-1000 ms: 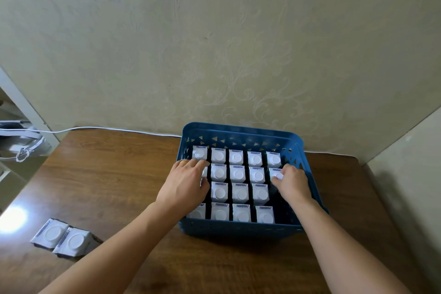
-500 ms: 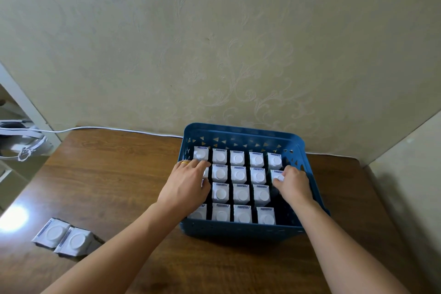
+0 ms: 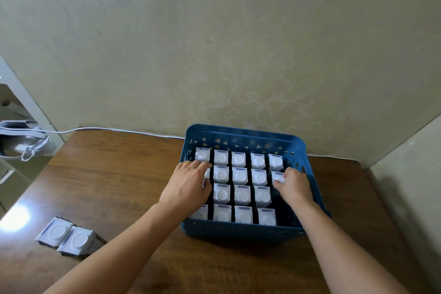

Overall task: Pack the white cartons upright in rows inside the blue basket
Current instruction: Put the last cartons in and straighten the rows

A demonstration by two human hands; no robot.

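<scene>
A blue basket (image 3: 241, 230) stands on the wooden table against the wall. Several white cartons (image 3: 241, 175) with round white caps stand upright in rows inside it. My left hand (image 3: 188, 182) lies over the cartons of the left column, fingers stretched forward onto their tops, and hides them in part. My right hand (image 3: 294, 185) reaches into the right column, its fingers curled round the cap end of a carton (image 3: 276, 176) in the second row. Two more white cartons (image 3: 66, 237) stand side by side on the table at the lower left.
The wooden table (image 3: 124, 174) meets the patterned wall right behind the basket. A white cable (image 3: 107, 129) runs along the table's back edge. A white shelf frame and a grey object with cords (image 3: 21, 145) sit beyond the table's left end.
Both hands have stayed almost still inside the basket. The right hand's fingers have shifted slightly on the right-column carton.
</scene>
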